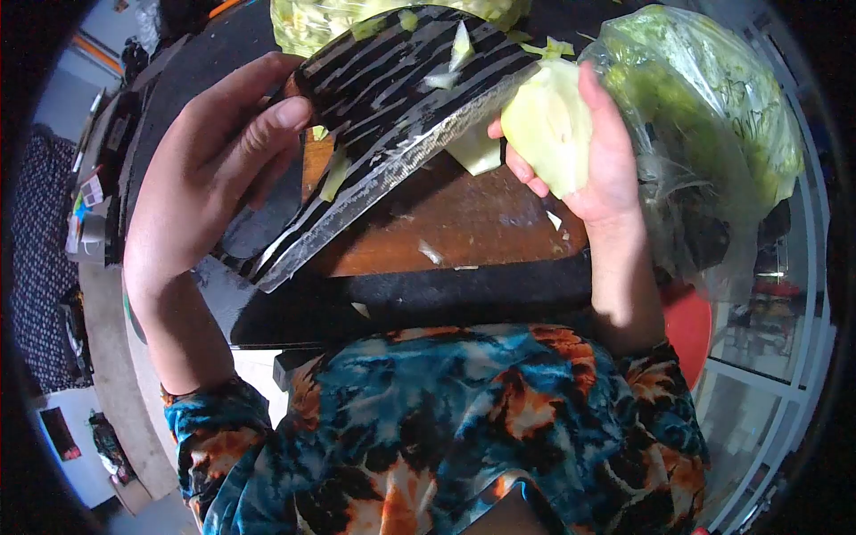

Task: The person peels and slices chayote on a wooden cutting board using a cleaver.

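Note:
A broad dark-striped cleaver (392, 98) is tilted over the wooden cutting board (446, 223), with bits of cabbage stuck to its blade. My left hand (236, 147) grips it at its left end, the thumb and fingers closed round it. A pale green piece of cabbage (553, 125) lies in my right hand (602, 152), held between the fingers and palm. Behind the blade's edge, another pale piece (477, 150) rests on the board. Small white scraps lie on the wood.
A clear plastic bag of green leafy vegetables (713, 107) stands at the right. Behind the cleaver is a bag of cut cabbage (312, 22). Part of a red round object (688, 330) shows beside my right forearm. The dark table edge runs in front of the board.

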Action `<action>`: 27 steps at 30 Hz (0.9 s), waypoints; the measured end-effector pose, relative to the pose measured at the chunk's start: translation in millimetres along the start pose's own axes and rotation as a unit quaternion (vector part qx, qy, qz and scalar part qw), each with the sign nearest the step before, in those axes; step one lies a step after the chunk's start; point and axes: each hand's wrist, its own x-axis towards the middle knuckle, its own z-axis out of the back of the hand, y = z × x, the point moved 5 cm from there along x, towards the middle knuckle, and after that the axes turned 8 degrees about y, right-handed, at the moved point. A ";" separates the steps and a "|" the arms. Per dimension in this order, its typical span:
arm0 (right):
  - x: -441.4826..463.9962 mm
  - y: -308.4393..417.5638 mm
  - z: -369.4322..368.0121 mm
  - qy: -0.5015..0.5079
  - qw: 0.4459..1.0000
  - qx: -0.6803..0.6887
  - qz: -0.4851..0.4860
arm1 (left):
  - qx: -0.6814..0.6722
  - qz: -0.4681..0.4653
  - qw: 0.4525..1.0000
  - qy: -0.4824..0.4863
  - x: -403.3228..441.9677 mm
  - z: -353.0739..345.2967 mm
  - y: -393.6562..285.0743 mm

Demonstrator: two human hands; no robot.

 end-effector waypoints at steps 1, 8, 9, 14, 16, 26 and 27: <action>0.1 0.0 1.2 0.005 1.000 -0.011 0.007 | -0.007 -0.001 1.000 0.009 0.2 0.6 1.6; 1.3 1.6 6.0 0.027 0.996 0.020 0.085 | -0.116 0.019 0.988 -0.104 18.4 8.8 55.1; 1.9 1.3 5.6 0.025 0.995 0.031 0.094 | -0.099 0.010 0.993 -0.062 23.0 4.8 57.3; 1.5 0.8 -2.1 0.012 0.995 -0.031 0.093 | -0.014 0.044 0.999 -0.015 45.3 -19.4 83.0; 0.9 0.1 -3.3 0.004 0.995 -0.048 0.091 | -0.025 0.057 0.997 0.036 52.8 -24.6 91.5; 2.9 -17.2 -4.6 -0.051 0.993 -0.056 0.085 | 0.346 -0.279 0.882 -0.158 31.3 -66.6 9.8; 2.6 -19.5 -5.4 -0.077 0.992 -0.053 0.088 | 0.325 -0.329 0.878 -0.124 30.2 -72.2 -0.3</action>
